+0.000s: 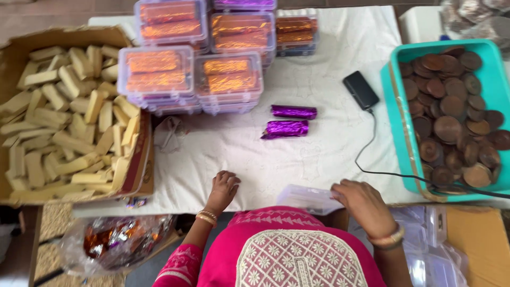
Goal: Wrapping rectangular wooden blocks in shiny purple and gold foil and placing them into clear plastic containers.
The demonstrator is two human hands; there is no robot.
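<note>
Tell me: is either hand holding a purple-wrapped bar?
No, both purple-wrapped bars lie untouched on the cloth, away from the left hand and right hand.

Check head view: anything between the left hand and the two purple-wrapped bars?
Nothing. Between the left hand and the purple-wrapped bars, the head view shows only bare white tablecloth.

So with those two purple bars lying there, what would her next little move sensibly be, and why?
Probably lifting the clear plastic box up onto the white cloth. The right hand already rests on it at the table edge, the left hand lies empty on the cloth, and the two purple wrapped bars sit loose just ahead, unlike the filled boxes stacked behind.
</note>
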